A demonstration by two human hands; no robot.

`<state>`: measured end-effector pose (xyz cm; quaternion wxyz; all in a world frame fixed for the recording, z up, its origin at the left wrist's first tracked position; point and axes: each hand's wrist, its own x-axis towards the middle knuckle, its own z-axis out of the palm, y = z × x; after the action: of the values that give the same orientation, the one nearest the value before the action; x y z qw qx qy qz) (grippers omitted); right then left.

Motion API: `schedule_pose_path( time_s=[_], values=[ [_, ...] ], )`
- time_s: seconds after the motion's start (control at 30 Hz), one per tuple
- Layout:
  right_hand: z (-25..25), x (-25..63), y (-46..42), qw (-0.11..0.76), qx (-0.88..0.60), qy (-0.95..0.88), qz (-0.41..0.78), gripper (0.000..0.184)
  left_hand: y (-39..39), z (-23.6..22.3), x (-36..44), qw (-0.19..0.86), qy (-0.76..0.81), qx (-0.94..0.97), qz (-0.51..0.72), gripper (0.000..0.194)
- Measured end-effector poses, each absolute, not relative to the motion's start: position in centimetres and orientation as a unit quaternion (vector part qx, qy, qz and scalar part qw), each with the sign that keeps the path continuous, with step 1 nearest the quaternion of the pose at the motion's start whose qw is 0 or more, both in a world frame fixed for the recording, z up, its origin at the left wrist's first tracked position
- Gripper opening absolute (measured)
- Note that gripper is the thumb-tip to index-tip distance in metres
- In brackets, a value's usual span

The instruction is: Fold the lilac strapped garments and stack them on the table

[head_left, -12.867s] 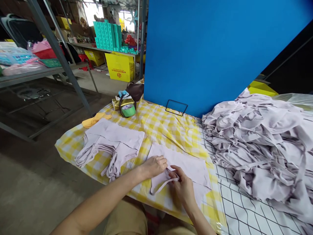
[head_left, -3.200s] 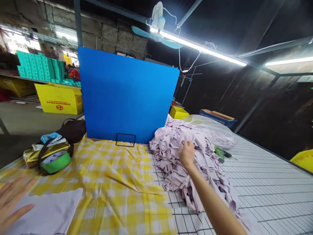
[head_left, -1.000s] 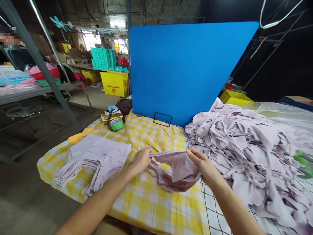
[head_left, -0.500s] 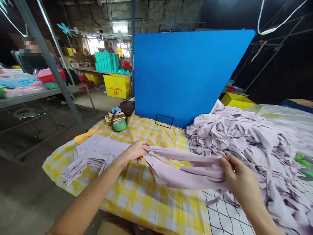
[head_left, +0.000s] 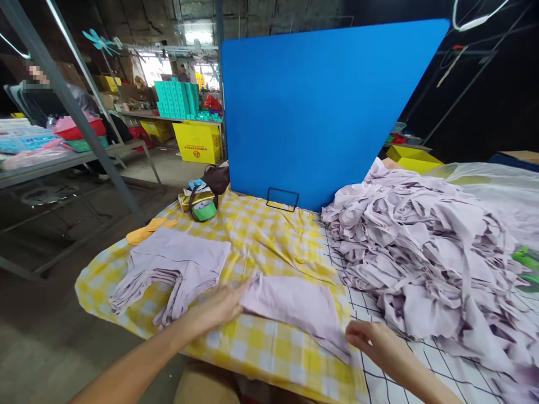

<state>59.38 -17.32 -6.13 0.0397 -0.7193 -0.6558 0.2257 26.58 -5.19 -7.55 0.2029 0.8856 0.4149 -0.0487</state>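
A pale lilac garment (head_left: 295, 306) lies flat on the yellow checked cloth (head_left: 269, 235) near the table's front edge. My left hand (head_left: 219, 306) rests at the garment's left corner, fingers touching it. At the garment's right corner my right hand (head_left: 373, 342) pinches the cloth against the table. To the left sits a neat stack of folded lilac garments (head_left: 177, 266) with straps hanging toward me. A large heap of loose lilac garments (head_left: 425, 241) fills the right side.
A blue board (head_left: 320, 106) stands upright behind the cloth in a wire holder (head_left: 283, 199). A green tape roll (head_left: 204, 210), gold packet and dark bag sit at the back left. A yellow cloth piece (head_left: 147, 230) lies by the stack. Another person sits far left.
Both hands have lowered the stretched garment from the air onto the checked cloth, where it now lies flat. My hands have moved down to its two near corners.
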Motion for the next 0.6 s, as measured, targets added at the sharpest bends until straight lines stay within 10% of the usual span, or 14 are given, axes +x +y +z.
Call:
schedule_pose_path(
  time_s=[0.2, 0.6],
  values=[
    [-8.2, 58.3, -14.6, 0.081, -0.708, -0.673, 0.198, 0.022, -3.6, -7.9, 27.3, 0.255, 0.392, 0.883, 0.034, 0.028],
    [-11.6, 56.8, -9.3, 0.101, -0.673, -0.715, 0.158, 0.012, -1.2, -11.4, 33.4, 0.266, 0.363, 0.893, 0.008, 0.012]
  ],
)
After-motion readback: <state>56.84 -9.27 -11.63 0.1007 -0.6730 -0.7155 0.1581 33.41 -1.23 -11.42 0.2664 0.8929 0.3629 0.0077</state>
